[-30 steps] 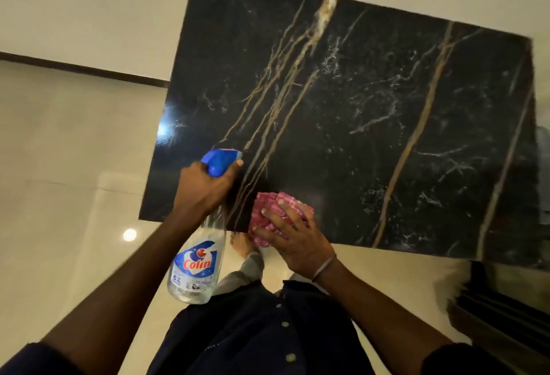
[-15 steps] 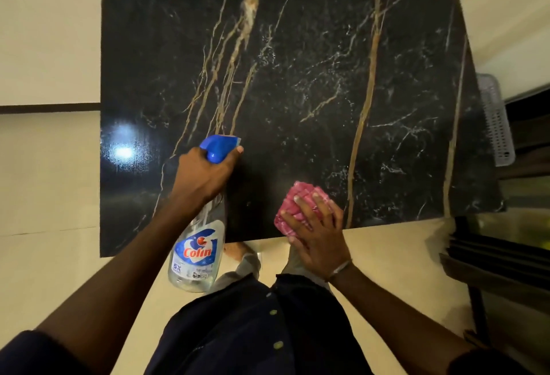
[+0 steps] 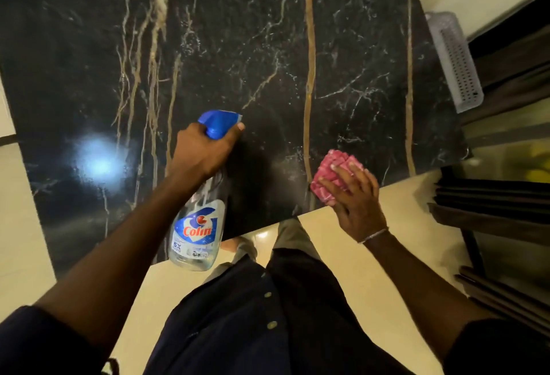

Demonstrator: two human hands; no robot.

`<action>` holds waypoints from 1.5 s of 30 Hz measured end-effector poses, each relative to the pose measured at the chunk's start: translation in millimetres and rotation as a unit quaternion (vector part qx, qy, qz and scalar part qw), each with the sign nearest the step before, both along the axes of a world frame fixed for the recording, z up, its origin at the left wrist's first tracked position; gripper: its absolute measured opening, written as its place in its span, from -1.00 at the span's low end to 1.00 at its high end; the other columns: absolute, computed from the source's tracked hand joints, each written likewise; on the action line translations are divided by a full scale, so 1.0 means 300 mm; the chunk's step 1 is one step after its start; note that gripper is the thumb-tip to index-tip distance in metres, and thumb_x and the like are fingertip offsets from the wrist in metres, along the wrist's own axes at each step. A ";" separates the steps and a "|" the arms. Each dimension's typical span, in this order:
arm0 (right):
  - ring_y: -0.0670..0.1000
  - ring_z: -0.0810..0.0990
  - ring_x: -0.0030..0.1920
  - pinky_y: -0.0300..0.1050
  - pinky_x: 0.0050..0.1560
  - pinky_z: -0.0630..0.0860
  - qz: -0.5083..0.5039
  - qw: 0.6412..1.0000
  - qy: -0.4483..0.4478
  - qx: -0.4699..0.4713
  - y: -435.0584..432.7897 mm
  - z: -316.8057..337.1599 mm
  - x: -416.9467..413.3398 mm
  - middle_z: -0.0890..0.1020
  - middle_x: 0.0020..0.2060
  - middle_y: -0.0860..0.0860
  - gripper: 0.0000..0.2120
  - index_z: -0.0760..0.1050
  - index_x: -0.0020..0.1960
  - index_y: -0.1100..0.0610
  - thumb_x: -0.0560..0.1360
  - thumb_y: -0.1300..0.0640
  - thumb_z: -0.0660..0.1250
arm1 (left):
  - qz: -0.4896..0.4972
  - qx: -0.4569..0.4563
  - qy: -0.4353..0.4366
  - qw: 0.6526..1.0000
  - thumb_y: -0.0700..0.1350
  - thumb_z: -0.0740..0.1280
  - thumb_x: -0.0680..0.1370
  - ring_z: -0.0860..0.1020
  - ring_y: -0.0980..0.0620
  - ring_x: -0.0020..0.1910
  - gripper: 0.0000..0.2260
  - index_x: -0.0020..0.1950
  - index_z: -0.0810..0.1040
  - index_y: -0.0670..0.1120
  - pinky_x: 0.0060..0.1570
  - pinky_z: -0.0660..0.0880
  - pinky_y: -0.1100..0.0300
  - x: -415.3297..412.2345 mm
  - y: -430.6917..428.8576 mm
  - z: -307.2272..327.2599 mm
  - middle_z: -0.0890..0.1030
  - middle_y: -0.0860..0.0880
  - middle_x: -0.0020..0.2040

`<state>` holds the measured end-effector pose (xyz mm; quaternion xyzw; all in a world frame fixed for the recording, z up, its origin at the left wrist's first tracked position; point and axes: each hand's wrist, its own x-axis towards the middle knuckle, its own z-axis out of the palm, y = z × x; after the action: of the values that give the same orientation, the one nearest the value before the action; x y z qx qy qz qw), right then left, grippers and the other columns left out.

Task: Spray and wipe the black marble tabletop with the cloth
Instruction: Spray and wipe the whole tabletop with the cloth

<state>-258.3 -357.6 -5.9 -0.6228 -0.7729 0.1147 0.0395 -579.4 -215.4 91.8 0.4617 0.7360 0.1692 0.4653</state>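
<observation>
One view was all I had, the head camera looking down on the black marble table (image 3: pixel 238 47), where the left hand (image 3: pixel 202 154) was clenched round the neck of the spray bottle (image 3: pixel 198 225) with its blue nozzle aimed across the stone, and the right hand (image 3: pixel 354 196) pressed a folded pink cloth (image 3: pixel 330 172) flat on the near edge, fingers spread over it. I judged the job barely begun: I could make out no wet film or wipe streaks on the marble, so most of the spraying and nearly all the wiping looked left to do, from the near right corner outward.
</observation>
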 end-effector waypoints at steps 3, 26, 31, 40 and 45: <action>0.22 0.19 0.49 0.32 0.43 0.13 -0.081 0.997 0.012 0.002 0.014 -0.004 0.105 0.32 0.48 0.09 -0.55 0.38 0.45 -0.03 0.61 -0.10 0.05 | -0.014 0.011 -0.005 1.000 0.23 0.39 0.45 0.59 0.16 -0.24 -0.62 0.08 0.55 -0.03 -0.32 0.42 0.35 0.071 0.033 0.017 0.63 0.06 -0.18; 0.25 0.06 0.53 0.31 0.44 0.02 -0.254 0.966 -0.021 -0.032 0.731 0.017 -0.025 0.18 0.56 0.05 -0.49 0.22 0.51 -0.16 0.56 -0.12 0.05 | 0.101 0.046 0.006 0.994 0.20 0.39 0.47 0.58 0.19 -0.26 -0.70 0.00 0.57 0.01 -0.29 0.44 0.33 0.163 0.292 0.035 0.62 0.08 -0.22; 0.25 0.05 0.53 0.29 0.44 -0.01 -0.084 0.996 -0.012 -0.037 0.849 0.044 -0.408 0.19 0.55 0.02 -0.50 0.21 0.51 -0.20 0.57 -0.11 0.10 | 0.134 0.049 0.012 0.990 0.24 0.38 0.46 0.61 0.05 -0.28 -0.64 0.02 0.57 -0.03 -0.31 0.50 0.20 0.043 0.314 0.053 0.64 0.00 -0.22; 0.25 -0.07 0.56 0.29 0.50 -0.07 0.289 0.947 -0.056 -0.130 0.794 0.157 -1.122 0.06 0.57 0.16 -0.45 0.01 0.58 0.12 0.64 -0.01 0.00 | 0.197 0.077 0.062 0.975 0.21 0.39 0.46 0.59 0.08 -0.31 -0.75 -0.08 0.58 0.04 -0.28 0.51 0.20 -0.333 0.302 0.082 0.65 0.00 -0.24; 0.21 -0.04 0.56 0.20 0.50 -0.16 0.420 0.901 -0.056 -0.090 0.728 0.165 -1.253 0.10 0.56 0.14 -0.42 0.03 0.57 0.12 0.64 -0.08 0.04 | 0.197 0.089 0.089 0.972 0.19 0.34 0.51 0.55 0.09 -0.33 -0.68 -0.01 0.56 -0.07 -0.32 0.45 0.28 -0.512 0.277 0.087 0.63 -0.09 -0.21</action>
<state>-634.1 -139.3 43.4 -0.2468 -0.9501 0.1545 -0.1118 -732.9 -132.3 117.9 0.3601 0.8333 0.2804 0.3121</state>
